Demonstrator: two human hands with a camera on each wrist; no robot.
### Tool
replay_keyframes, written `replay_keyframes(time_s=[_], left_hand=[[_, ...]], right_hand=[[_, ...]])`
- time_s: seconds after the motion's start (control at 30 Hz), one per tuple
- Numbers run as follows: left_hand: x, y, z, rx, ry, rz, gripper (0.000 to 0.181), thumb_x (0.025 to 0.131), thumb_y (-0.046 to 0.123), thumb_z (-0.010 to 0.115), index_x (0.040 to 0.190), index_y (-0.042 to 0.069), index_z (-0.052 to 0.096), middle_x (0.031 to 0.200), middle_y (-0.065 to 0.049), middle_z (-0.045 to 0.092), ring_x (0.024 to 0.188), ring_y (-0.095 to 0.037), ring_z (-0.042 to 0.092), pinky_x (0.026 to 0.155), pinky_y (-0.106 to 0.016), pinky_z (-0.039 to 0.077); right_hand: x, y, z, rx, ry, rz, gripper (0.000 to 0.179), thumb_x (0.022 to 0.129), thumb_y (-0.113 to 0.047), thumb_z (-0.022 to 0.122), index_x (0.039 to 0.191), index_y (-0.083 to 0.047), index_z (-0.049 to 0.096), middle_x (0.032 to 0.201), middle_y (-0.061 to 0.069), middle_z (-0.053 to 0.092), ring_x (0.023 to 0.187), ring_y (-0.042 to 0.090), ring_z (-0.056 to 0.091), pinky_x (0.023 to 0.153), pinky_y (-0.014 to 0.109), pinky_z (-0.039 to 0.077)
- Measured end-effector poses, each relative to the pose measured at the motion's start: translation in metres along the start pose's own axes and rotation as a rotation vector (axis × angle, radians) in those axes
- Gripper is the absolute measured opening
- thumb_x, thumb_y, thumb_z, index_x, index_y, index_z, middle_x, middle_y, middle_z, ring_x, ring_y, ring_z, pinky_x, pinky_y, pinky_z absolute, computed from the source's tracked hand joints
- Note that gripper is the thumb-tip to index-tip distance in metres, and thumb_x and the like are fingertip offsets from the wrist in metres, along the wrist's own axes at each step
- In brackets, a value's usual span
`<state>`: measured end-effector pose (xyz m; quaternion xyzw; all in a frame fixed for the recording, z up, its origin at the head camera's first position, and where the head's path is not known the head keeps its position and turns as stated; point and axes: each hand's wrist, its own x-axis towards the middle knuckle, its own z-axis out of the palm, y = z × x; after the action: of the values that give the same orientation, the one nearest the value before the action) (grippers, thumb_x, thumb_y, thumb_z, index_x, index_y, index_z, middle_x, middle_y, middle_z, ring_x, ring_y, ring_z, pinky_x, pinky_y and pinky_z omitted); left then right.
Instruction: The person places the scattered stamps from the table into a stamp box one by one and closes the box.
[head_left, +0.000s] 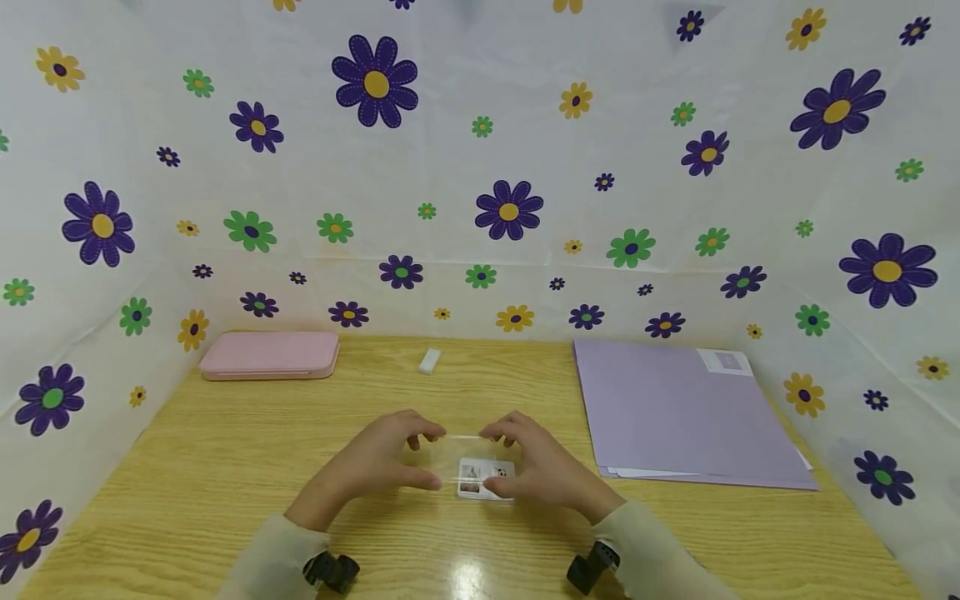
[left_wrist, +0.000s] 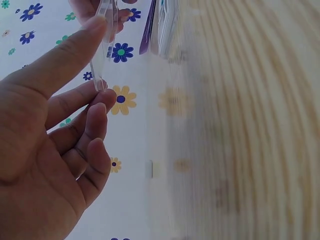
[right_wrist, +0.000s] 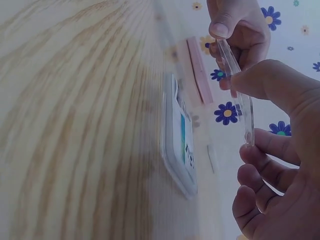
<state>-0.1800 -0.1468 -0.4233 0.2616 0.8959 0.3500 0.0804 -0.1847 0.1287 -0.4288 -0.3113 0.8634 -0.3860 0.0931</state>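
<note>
A thin, see-through plastic cover (head_left: 459,448) is held level above the table between both hands. My left hand (head_left: 382,454) pinches its left end, thumb on the near edge and fingertips on the far edge. At the other end, my right hand (head_left: 542,467) grips it the same way. In the right wrist view the cover (right_wrist: 246,112) shows edge-on, raised off the tabletop. Below it lies a flat white case (head_left: 480,493) with small printed pictures on its top. My right thumb overlaps that case in the head view.
A pink pencil case (head_left: 270,354) lies at the back left, and a small white eraser (head_left: 430,360) at the back middle. Over white papers on the right rests a lilac folder (head_left: 682,417). Flower-printed cloth (head_left: 450,167) walls the table's back and sides.
</note>
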Motion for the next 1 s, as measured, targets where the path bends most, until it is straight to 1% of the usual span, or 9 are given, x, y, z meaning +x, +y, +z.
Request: replay_keyframes(time_s=[0.27,0.5,0.7,0.9,1.0], left_hand=[[0.005,0.003,0.01,-0.007,-0.04,0.031,0.06,0.079,0.034,0.084,0.129,0.01,0.064,0.117,0.0,0.062,0.096,-0.016,0.055,0.081,-0.036,0.048],[0.01,0.006,0.015,0.02,-0.075,0.042,0.059,0.08,0.034,0.083,0.13,0.009,0.063,0.119,0.0,0.062,0.098,-0.016,0.056,0.084,-0.035,0.049],[0.016,0.009,0.018,0.032,-0.09,0.046,0.058,0.079,0.034,0.084,0.127,0.008,0.065,0.115,0.001,0.063,0.097,-0.016,0.056,0.084,-0.036,0.049],[0.021,0.011,0.02,0.065,-0.1,0.036,0.056,0.076,0.033,0.086,0.124,0.01,0.067,0.109,0.004,0.062,0.093,-0.014,0.055,0.08,-0.034,0.048],[0.023,0.012,0.023,0.086,-0.099,0.04,0.056,0.076,0.033,0.087,0.123,0.009,0.067,0.109,0.004,0.062,0.094,-0.014,0.055,0.082,-0.033,0.048]], right_hand=[[-0.009,0.008,-0.002,-0.018,-0.007,-0.002,0.055,0.081,-0.025,0.082,0.129,-0.01,0.06,0.119,0.003,0.056,0.104,0.023,0.051,0.09,0.047,0.044],[-0.014,0.013,-0.004,-0.025,-0.03,0.042,0.056,0.08,-0.027,0.083,0.128,-0.011,0.06,0.119,0.001,0.055,0.105,0.022,0.051,0.089,0.047,0.044],[-0.017,0.013,-0.007,-0.044,-0.044,0.075,0.056,0.079,-0.027,0.084,0.127,-0.012,0.06,0.118,-0.001,0.055,0.105,0.022,0.051,0.089,0.046,0.043],[-0.017,0.016,-0.008,-0.053,-0.055,0.083,0.056,0.079,-0.027,0.084,0.127,-0.012,0.06,0.116,-0.003,0.055,0.104,0.021,0.051,0.089,0.045,0.044],[-0.018,0.019,-0.009,-0.061,-0.056,0.083,0.057,0.078,-0.027,0.085,0.127,-0.011,0.06,0.115,-0.003,0.055,0.104,0.02,0.051,0.089,0.044,0.044]])
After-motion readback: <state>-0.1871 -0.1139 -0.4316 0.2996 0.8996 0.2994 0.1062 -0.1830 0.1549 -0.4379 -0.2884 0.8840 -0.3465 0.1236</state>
